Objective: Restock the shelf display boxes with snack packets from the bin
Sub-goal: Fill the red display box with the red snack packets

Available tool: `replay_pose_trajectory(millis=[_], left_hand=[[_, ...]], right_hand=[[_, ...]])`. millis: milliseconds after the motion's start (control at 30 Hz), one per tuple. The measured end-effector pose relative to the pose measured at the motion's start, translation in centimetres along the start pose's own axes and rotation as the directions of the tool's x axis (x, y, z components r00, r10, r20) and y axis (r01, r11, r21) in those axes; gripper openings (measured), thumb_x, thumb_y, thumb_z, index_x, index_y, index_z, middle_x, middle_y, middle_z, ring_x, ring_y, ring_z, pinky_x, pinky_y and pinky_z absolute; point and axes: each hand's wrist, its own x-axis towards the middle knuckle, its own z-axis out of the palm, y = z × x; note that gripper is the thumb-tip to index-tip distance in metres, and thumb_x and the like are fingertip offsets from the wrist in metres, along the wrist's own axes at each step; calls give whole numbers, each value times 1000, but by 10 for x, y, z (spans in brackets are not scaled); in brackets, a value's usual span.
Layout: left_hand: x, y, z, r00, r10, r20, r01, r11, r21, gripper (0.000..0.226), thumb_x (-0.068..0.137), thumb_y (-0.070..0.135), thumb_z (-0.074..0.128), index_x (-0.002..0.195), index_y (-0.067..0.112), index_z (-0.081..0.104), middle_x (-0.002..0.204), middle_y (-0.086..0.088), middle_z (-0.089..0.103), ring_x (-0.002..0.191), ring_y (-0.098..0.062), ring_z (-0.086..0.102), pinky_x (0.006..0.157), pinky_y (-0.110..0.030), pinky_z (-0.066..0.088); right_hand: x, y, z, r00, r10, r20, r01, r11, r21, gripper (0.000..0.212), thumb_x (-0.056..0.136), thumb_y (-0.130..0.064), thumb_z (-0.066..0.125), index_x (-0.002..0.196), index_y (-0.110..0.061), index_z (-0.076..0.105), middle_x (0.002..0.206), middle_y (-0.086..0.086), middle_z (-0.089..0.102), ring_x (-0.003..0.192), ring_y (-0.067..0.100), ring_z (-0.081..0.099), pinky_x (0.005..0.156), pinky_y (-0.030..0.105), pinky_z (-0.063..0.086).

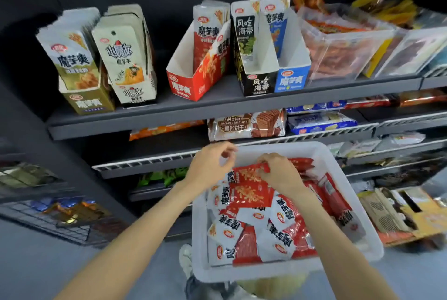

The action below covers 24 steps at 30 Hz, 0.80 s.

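- Olive box (87,102) and cream box (135,95) stand packed at the shelf's (154,116) left end.
- Red box (191,82) is partly filled, with packets only at its back.
- Left hand (209,166) hovers over the bin's (246,272) far left corner, fingers curled, pinching something small I cannot make out.
- Right hand (280,174) pinches the top edge of a red packet (249,174) on the pile in the bin.

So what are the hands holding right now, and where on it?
The right hand pinches a red snack packet by its upper edge over the white bin. The left hand has curled fingers; its hold cannot be told.
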Motion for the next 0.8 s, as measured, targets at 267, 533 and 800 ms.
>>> replay_pose_trajectory(millis=[267,533,800], left_hand=[[-20,-24,61,788,-343,511,97,889,448,87,79,61,61,148,22,23,145,-8,38,130,-27,38,106,-42,34],[-26,-17,57,791,-349,503,108,889,445,85,73,68,62,141,23,34,135,-8,42,126,-26,41,102,-41,38],[-48,5,52,804,-412,429,23,742,670,79,81,69,51,139,18,35,133,-11,49,122,-28,45,99,-38,35]], right_hand=[[8,7,32,969,-201,142,238,913,-331,45,100,-42,34,137,-18,43,138,3,49,131,22,38,108,36,26],[16,-7,13,905,-174,388,388,711,-586,48,96,-49,33,117,-19,63,122,3,54,122,23,36,100,44,26],[12,-16,12,807,-235,542,386,904,-185,50,87,-36,63,128,-16,44,130,7,51,118,24,45,96,38,37]])
